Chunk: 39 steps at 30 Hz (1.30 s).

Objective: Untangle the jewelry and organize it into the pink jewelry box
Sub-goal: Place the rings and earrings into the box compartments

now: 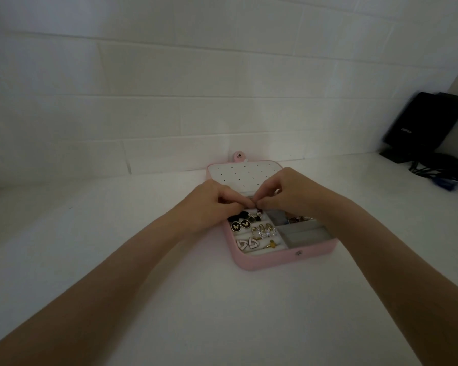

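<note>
The pink jewelry box lies open on the white surface, its white perforated lid leaning back against the wall. In its left section sit black round butterfly earrings, sparkly gold hoops, white triangular earrings and a small gold piece. The grey right compartments hold a few red-toned pieces near the back. My left hand and my right hand meet over the back of the box, fingertips pinching a small jewelry piece between them; most of it is hidden.
A black device stands at the far right with dark cables trailing on the surface. A white brick wall runs just behind the box.
</note>
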Each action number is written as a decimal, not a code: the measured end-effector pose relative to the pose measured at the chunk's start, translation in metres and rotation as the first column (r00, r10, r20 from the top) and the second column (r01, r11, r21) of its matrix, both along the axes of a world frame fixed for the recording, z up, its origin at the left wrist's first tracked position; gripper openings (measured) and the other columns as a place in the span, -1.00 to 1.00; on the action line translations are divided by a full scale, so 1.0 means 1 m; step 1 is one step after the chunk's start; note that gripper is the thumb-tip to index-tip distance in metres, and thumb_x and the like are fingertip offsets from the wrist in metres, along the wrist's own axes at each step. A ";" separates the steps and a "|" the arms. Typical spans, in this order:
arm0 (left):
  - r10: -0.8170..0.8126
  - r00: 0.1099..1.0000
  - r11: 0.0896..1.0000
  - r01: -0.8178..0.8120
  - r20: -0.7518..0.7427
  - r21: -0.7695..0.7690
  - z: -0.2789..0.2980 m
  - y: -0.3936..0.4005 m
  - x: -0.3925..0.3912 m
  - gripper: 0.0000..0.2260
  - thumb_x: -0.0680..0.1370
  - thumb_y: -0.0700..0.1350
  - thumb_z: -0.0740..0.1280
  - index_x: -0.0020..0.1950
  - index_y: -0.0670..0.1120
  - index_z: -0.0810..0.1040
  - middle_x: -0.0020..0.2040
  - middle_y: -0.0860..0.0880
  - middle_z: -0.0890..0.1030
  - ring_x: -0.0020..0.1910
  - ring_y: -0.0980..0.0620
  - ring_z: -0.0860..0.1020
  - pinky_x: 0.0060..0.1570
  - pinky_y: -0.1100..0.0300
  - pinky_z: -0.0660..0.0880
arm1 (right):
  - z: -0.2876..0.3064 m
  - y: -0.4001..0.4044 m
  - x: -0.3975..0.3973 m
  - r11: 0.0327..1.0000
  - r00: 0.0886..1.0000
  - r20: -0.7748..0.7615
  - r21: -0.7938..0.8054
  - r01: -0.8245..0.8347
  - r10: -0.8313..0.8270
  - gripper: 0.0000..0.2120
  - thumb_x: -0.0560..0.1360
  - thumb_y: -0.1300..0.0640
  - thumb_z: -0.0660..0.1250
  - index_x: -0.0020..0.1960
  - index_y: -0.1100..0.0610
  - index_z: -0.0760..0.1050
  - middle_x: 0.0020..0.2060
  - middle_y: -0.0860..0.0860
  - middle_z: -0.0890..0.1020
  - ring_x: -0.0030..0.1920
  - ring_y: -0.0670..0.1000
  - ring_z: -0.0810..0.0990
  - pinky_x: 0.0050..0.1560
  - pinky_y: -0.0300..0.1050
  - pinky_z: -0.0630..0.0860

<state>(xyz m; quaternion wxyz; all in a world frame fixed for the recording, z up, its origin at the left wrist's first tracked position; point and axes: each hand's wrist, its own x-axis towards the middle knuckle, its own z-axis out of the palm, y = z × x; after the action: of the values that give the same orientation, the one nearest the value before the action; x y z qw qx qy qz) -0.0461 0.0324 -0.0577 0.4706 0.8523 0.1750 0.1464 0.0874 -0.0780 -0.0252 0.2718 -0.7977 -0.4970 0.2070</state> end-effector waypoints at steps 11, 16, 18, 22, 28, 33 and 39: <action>0.107 0.993 0.954 -0.116 0.048 0.277 0.005 0.005 -0.006 -0.81 0.46 -0.21 0.34 -0.10 0.04 0.70 -0.32 -0.01 0.57 -0.34 0.16 0.45 -0.31 0.41 0.31 | 0.001 0.002 0.000 0.996 0.999 -0.011 0.085 0.037 -0.036 -0.96 0.42 0.23 0.43 -0.14 0.16 0.65 -0.48 -0.15 0.53 -0.61 -0.29 0.41 -0.58 -0.48 0.27; 0.075 0.997 0.924 -0.077 0.020 0.375 0.005 0.000 -0.004 -0.78 0.48 -0.19 0.32 -0.01 0.07 0.68 -0.37 0.13 0.43 -0.37 0.20 0.40 -0.33 0.46 0.28 | -0.007 0.008 -0.002 0.997 0.995 0.092 0.064 0.036 -0.042 -0.93 0.36 0.16 0.49 -0.24 0.03 0.62 -0.39 -0.09 0.57 -0.41 -0.21 0.44 -0.36 -0.39 0.34; 0.079 0.997 0.922 -0.081 0.022 0.378 0.004 0.000 -0.005 -0.77 0.48 -0.19 0.31 -0.01 0.07 0.68 -0.38 0.13 0.43 -0.37 0.20 0.39 -0.33 0.46 0.28 | -0.007 0.010 -0.002 0.998 0.993 0.104 0.050 0.045 -0.050 -0.93 0.35 0.16 0.49 -0.24 0.04 0.61 -0.39 -0.07 0.55 -0.40 -0.19 0.42 -0.35 -0.37 0.34; 0.083 0.995 0.935 -0.098 0.058 0.341 0.004 0.001 -0.005 -0.76 0.46 -0.22 0.30 -0.06 0.06 0.69 -0.36 0.11 0.47 -0.37 0.21 0.42 -0.33 0.45 0.29 | -0.004 0.010 -0.002 0.999 0.993 0.114 0.028 0.032 -0.035 -0.94 0.39 0.15 0.47 -0.24 0.05 0.60 -0.37 -0.10 0.55 -0.47 -0.24 0.42 -0.44 -0.45 0.32; 0.308 0.938 0.931 -0.331 0.159 0.151 0.006 0.021 -0.008 -0.77 0.50 -0.25 0.28 -0.05 0.05 0.65 -0.30 -0.01 0.54 -0.44 0.17 0.38 -0.41 0.45 0.29 | 0.014 -0.006 0.017 0.941 0.953 -0.163 0.184 0.284 -0.256 -0.92 0.47 0.21 0.37 -0.17 0.20 0.60 -0.36 -0.02 0.56 -0.49 -0.10 0.35 -0.52 -0.31 0.31; 0.393 0.920 0.920 -0.393 0.016 0.001 -0.003 0.023 -0.006 -0.69 0.54 -0.14 0.29 0.28 -0.11 0.48 0.09 -0.12 0.55 -0.02 -0.11 0.55 0.12 -0.03 0.49 | 0.008 -0.015 0.031 0.884 0.915 -0.015 0.254 0.393 -0.403 -0.89 0.48 0.24 0.32 -0.06 0.20 0.61 -0.15 0.03 0.61 -0.21 -0.07 0.50 -0.21 -0.24 0.37; 0.362 0.931 0.904 -0.362 -0.045 -0.227 -0.001 0.015 0.004 -0.62 0.54 -0.20 0.30 0.35 -0.20 0.37 0.12 -0.15 0.56 -0.10 -0.02 0.54 0.08 0.09 0.48 | -0.012 -0.022 0.038 0.874 0.867 -0.260 0.130 0.468 -0.425 -0.86 0.46 0.29 0.35 0.02 0.18 0.55 0.06 0.16 0.57 0.07 0.10 0.51 0.10 -0.08 0.45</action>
<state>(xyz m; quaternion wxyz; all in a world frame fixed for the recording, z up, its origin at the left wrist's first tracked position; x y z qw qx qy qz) -0.0425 0.0475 -0.0586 0.5312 0.7444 0.3464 0.2091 0.1255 -0.1000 -0.0371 0.4410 -0.8332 -0.2819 0.1784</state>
